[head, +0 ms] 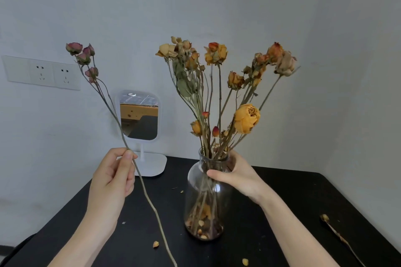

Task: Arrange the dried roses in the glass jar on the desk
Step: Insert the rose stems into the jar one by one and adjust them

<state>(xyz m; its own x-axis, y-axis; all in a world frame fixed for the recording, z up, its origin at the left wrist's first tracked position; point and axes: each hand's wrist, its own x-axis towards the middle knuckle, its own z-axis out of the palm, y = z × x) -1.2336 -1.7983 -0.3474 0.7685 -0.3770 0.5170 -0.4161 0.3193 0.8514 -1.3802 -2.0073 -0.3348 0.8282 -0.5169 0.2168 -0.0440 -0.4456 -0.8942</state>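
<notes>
The left hand (115, 174) pinches a long pink rose stem (138, 171) between thumb and fingertips, partway along its length; the cluster of dusty pink buds (83, 56) stands high at about eleven o'clock from that hand, while the bare lower end trails down past the wrist toward five o'clock and runs out of the bottom of the view, so its tip cannot be seen. The right hand (235, 174) is wrapped around the neck and shoulder of the glass jar (205, 199), steadying it upright on the black tabletop (293, 197). The jar sits at roughly three o'clock from the left hand, near but apart from the held stem. By the look of it the arrangement is well along: a full spray of orange and yellow dried roses (219, 84) already fans out of the jar's mouth, with loose petals collected at the bottom of the glass. The pink stem is still outside and has yet to go in. Another dried stem (338, 236) lies on the tabletop at about four o'clock from the jar, well apart from it, possibly also waiting its turn. Fallen petals (155, 244) dot the tabletop, and a small white mirror (138, 119) stands behind at the wall.
</notes>
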